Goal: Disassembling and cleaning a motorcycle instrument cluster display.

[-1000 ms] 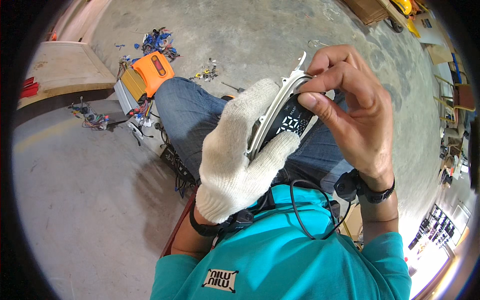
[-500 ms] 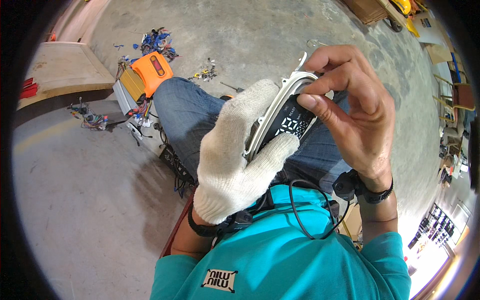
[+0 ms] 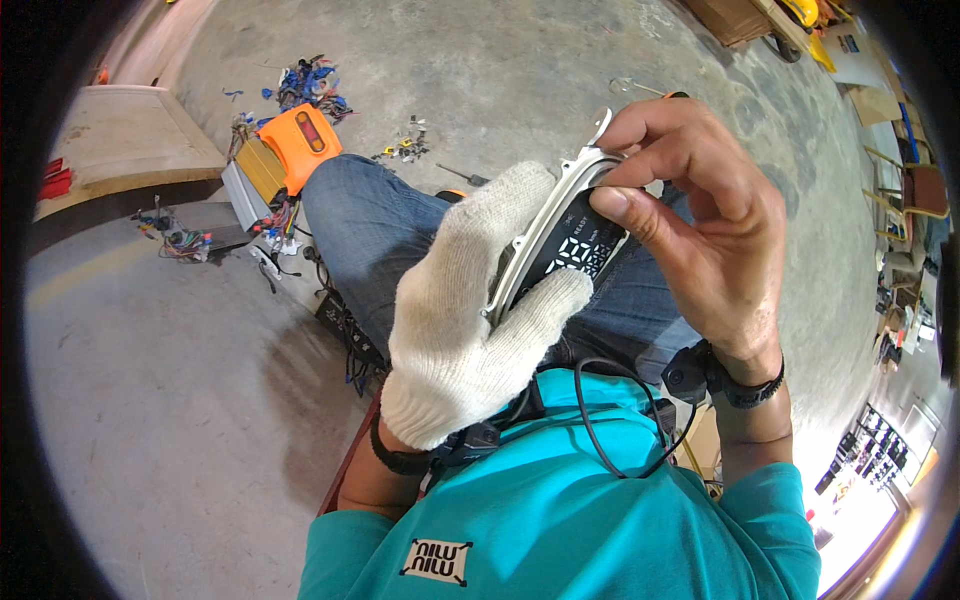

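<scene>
My left hand (image 3: pixel 465 300), in a white knitted glove, is closed round a vehicle instrument display (image 3: pixel 573 243). The display has a dark face with white digits and a pale rounded housing, and it is held tilted above my lap. My bare right hand (image 3: pixel 715 225) grips its upper right end, with the thumb on the dark face and the fingers curled at the housing's edge. A curved white tab (image 3: pixel 600 125) juts up from the housing beside my right fingers. The back of the display is hidden by the glove.
On the floor by my left knee are an orange tail-light housing (image 3: pixel 303 143), a gold metal box (image 3: pixel 262 168) and tangled wires (image 3: pixel 190 240). A screwdriver (image 3: pixel 463 175) and small connectors (image 3: pixel 405 145) lie ahead. A wooden table (image 3: pixel 140 130) stands at left, a chair (image 3: pixel 922 190) at far right.
Both hands keep their hold on the display, which has shifted very slightly to the left in view. Another tool's handle now shows on the floor just beyond my right hand.
</scene>
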Action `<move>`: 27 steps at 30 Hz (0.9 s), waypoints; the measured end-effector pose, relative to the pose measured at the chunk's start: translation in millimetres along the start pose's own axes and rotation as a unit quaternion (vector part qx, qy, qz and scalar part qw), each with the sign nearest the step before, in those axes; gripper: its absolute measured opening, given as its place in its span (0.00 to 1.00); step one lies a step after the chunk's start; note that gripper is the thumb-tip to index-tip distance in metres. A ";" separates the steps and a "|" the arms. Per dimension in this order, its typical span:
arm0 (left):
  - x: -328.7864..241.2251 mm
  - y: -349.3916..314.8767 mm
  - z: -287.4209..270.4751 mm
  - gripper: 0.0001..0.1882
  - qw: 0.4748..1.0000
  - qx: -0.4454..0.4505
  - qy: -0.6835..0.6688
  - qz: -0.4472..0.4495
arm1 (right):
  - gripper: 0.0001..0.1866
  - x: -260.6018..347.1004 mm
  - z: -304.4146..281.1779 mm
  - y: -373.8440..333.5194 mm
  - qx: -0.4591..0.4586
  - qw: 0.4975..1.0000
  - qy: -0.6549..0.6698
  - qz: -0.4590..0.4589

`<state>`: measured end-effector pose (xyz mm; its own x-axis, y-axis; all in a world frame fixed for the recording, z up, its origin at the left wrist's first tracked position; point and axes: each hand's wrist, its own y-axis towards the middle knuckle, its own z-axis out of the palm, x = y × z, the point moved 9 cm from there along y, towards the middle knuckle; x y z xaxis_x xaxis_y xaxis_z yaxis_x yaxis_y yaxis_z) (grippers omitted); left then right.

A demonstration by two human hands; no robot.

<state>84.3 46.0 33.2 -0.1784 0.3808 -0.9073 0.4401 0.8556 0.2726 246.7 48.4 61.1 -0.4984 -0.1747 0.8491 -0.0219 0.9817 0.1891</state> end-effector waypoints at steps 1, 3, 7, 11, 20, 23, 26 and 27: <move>3.8 -1.7 0.9 0.35 1.000 0.001 -0.011 -0.016 | 0.08 0.0 0.1 0.1 0.002 1.000 -0.002 0.003; 8.4 -3.6 2.2 0.35 0.999 0.002 -0.023 -0.031 | 0.08 -0.2 -0.2 0.2 0.003 1.000 0.005 0.007; 3.3 -0.7 0.0 0.34 0.999 0.004 -0.030 -0.021 | 0.07 0.6 -1.3 1.0 0.005 1.000 0.018 0.013; 2.0 -1.8 0.5 0.33 0.999 0.007 -0.025 -0.020 | 0.08 2.6 -1.8 1.4 0.010 1.000 0.017 0.003; -4.6 2.1 -1.3 0.33 1.000 0.012 -0.007 0.022 | 0.09 7.9 -1.7 1.6 0.011 1.000 -0.002 -0.007; -6.7 2.1 -1.8 0.33 1.000 0.010 0.007 0.023 | 0.09 6.8 -2.3 1.0 0.007 1.000 0.005 0.002; -1.9 -0.3 -1.3 0.34 1.000 -0.006 -0.028 0.004 | 0.07 8.2 -1.9 0.8 0.011 1.000 0.002 -0.003; -3.8 -0.3 -2.1 0.34 1.000 -0.006 -0.029 0.004 | 0.07 8.1 -2.2 0.3 0.004 1.000 0.006 0.003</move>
<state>83.0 45.1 37.2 -0.1246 0.3667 -0.9220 0.4310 0.8570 0.2826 244.6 47.1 69.2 -0.4877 -0.1689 0.8565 -0.0251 0.9834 0.1796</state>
